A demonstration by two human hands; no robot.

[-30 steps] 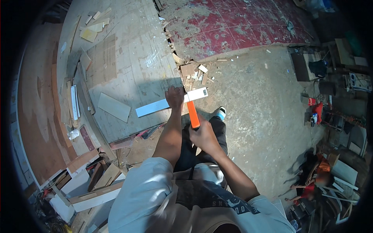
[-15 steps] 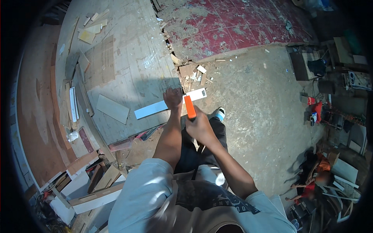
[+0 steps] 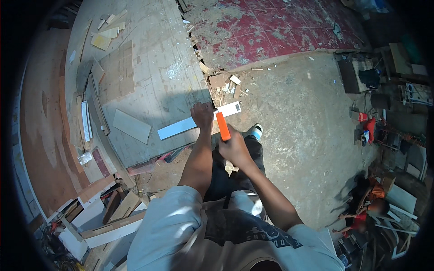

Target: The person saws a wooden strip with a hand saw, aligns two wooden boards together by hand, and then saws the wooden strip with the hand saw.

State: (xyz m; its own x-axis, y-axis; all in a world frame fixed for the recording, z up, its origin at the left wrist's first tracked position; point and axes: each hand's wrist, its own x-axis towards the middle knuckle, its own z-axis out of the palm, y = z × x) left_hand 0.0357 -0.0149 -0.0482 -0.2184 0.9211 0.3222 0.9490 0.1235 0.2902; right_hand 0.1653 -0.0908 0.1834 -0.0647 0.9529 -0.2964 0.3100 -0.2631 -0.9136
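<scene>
A long white board (image 3: 177, 128) lies across the worktable's edge. Its right end, with a small dark slot, sticks out past the edge. My left hand (image 3: 202, 114) is closed and bears down on the board near that edge. Just right of it, my right hand (image 3: 233, 147) is wrapped round the rear end of an orange hand saw (image 3: 223, 126). The saw points away from me, and its front end meets the board beside my left hand. Its cutting edge is hidden from above.
The broad wooden worktable (image 3: 158, 58) carries a loose pale panel (image 3: 131, 126) and several offcuts. Wood scraps (image 3: 218, 81) are heaped on the floor beyond the board. More timber (image 3: 113, 226) is piled at lower left. Another person (image 3: 360, 221) is low at the far right.
The orange saw and my right hand have come slightly back toward me and to the right. The board has shifted a little to the right; my left hand stays on it.
</scene>
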